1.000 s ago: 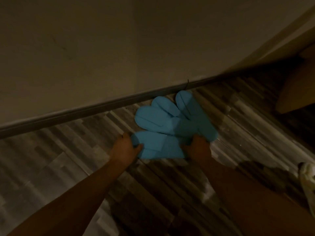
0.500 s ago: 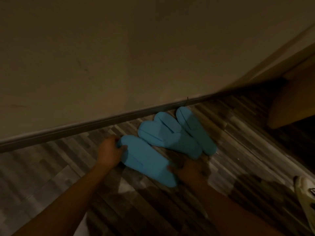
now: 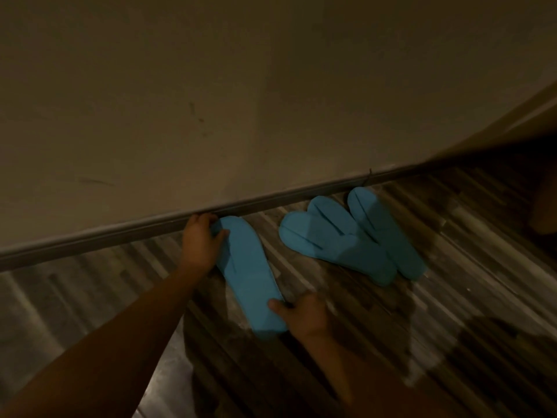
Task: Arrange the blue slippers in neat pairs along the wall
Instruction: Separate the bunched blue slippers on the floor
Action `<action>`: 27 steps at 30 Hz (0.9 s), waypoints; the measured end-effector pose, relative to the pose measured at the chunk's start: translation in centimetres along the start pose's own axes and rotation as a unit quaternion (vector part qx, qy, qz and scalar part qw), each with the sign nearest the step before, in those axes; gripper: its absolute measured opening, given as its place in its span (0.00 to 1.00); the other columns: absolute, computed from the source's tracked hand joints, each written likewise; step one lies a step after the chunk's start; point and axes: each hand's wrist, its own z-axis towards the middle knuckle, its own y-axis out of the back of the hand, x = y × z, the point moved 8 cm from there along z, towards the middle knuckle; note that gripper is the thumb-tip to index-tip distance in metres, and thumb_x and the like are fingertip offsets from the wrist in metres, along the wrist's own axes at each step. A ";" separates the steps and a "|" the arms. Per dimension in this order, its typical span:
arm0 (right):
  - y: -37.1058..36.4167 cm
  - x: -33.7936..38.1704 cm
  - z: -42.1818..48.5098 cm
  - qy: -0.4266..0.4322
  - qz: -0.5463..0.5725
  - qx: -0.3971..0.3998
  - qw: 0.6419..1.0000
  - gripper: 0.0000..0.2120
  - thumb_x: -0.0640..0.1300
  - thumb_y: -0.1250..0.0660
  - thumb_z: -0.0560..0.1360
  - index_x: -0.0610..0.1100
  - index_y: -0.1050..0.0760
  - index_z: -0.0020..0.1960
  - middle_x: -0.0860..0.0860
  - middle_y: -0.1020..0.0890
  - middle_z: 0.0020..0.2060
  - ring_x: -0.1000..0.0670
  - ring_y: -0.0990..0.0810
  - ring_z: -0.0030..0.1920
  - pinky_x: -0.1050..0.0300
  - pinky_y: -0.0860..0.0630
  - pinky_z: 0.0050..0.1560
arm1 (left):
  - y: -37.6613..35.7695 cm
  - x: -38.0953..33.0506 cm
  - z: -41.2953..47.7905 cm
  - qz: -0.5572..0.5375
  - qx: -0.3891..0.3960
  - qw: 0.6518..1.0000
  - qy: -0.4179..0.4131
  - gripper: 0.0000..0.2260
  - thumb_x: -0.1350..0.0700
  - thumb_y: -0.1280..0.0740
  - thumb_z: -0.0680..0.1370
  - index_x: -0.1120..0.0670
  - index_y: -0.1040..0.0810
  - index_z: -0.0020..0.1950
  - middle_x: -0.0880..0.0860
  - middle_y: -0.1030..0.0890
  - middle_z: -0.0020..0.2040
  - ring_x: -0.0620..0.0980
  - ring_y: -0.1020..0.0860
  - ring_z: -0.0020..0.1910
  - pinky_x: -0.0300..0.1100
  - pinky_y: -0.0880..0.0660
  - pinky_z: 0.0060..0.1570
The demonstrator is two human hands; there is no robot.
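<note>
Between both hands: one blue slipper (image 3: 248,276) flat on floor (image 3: 452,267), toe at skirting (image 3: 120,235). Left hand (image 3: 200,242) fingers curled on toe, right hand (image 3: 304,316) fingers on heel. Remaining slippers (image 3: 346,239) overlapped beyond right fingers. Step: squaring first slipper. Next likely needs mate fetched alongside.

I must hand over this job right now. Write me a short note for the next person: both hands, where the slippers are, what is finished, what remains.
Left hand: grips the toe end of one flat blue foam slipper, close to the grey baseboard.
Right hand: holds the heel end of the same slipper.
Other blue slippers: three, overlapping in a loose fan on the wood-pattern floor, toes near the baseboard.
Done: one slipper separated, nearly placed.
Left: release it, set a mate beside it, then pair the remaining two neatly.
</note>
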 end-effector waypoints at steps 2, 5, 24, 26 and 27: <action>-0.4 0.1 0.0 -0.004 -0.038 -0.008 0.999 0.32 0.64 0.25 0.68 0.36 0.20 0.53 0.43 0.15 0.50 0.44 0.16 0.48 0.51 0.17 0.47 | -0.2 0.3 -0.2 0.004 -0.001 1.000 -0.004 0.19 0.56 0.26 0.77 0.64 0.22 0.63 0.64 0.23 0.61 0.65 0.24 0.59 0.58 0.27 0.61; -0.6 0.4 -0.1 -0.011 -0.097 -0.021 0.995 0.34 0.68 0.28 0.67 0.37 0.21 0.53 0.43 0.16 0.49 0.45 0.16 0.48 0.50 0.16 0.46 | -0.7 0.8 -0.4 0.008 0.001 1.000 -0.005 0.18 0.57 0.26 0.77 0.64 0.22 0.63 0.64 0.23 0.60 0.65 0.23 0.59 0.58 0.27 0.60; 21.4 -6.4 7.5 -0.056 -0.005 -0.210 0.976 0.36 0.58 0.30 0.75 0.36 0.34 0.73 0.38 0.24 0.65 0.38 0.25 0.64 0.46 0.28 0.61 | -10.6 -9.4 -0.5 -0.099 0.039 0.994 -0.006 0.11 0.58 0.27 0.77 0.67 0.21 0.48 0.65 0.17 0.44 0.61 0.19 0.44 0.50 0.26 0.42; 21.1 -6.7 8.6 -0.057 -0.016 -0.188 0.980 0.35 0.58 0.30 0.76 0.35 0.33 0.71 0.37 0.23 0.60 0.40 0.23 0.60 0.47 0.27 0.58 | -11.5 -9.8 -0.1 -0.067 0.056 0.996 -0.021 0.12 0.56 0.28 0.78 0.67 0.19 0.49 0.66 0.16 0.44 0.64 0.18 0.44 0.47 0.28 0.38; 21.0 -6.8 9.1 -0.055 -0.009 -0.183 0.982 0.34 0.57 0.29 0.75 0.34 0.32 0.69 0.38 0.23 0.57 0.40 0.23 0.58 0.47 0.27 0.57 | -11.9 -9.9 0.1 -0.054 0.068 0.996 -0.020 0.13 0.55 0.29 0.78 0.65 0.18 0.51 0.65 0.16 0.46 0.63 0.17 0.45 0.46 0.28 0.39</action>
